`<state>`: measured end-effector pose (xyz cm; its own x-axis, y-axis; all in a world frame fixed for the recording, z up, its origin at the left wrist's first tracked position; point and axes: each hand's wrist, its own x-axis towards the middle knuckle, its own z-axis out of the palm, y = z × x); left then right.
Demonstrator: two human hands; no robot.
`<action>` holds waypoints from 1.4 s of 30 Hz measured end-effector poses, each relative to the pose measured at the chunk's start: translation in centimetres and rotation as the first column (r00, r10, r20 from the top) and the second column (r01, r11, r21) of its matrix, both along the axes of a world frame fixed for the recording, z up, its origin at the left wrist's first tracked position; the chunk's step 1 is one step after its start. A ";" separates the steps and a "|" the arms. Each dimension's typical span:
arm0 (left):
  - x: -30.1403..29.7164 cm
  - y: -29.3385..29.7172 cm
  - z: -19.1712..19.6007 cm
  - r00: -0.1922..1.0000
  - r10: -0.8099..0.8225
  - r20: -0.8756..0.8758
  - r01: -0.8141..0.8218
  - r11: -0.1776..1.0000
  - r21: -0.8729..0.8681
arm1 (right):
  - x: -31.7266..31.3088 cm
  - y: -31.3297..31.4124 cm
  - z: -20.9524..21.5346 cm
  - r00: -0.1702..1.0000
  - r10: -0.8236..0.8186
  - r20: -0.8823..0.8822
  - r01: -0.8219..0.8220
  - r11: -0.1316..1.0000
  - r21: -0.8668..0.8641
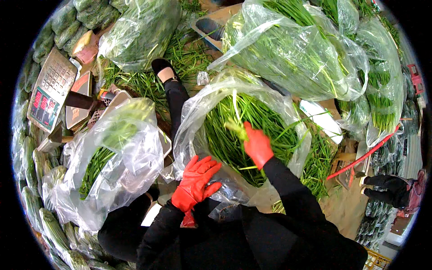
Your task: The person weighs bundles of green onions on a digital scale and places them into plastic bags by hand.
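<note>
An opened clear plastic bag (193, 108) full of long, flat chives (229, 144) stands in front of me. Over the chives, my right hand (258, 146), in a red rubber glove, is closed around a small tuft of pale yellowish leaves (236, 130). My left hand (195, 184), gloved the same way, is held up near the bag's front edge, fingers outstretched and nothing in it. To its left, a second clear bag (130, 166) with chives inside rests on the tray of a scale.
A scale's display panel (52, 90) rises at the left. Large stuffed bags (292, 58) of greens stand at the back. Loose chives (189, 58) litter the floor around my foot (166, 72). A red tube (366, 155) slants at the right; another person (389, 189) stands beyond.
</note>
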<state>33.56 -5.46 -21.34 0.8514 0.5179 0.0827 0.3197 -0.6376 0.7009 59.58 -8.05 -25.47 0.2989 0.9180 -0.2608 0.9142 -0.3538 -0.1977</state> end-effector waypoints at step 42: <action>7.2 -2.0 2.2 0.641 0.656 0.398 0.373 0.186 -0.909 | -1.9 -11.5 12.4 0.738 -0.117 -0.665 0.111 0.992 -0.052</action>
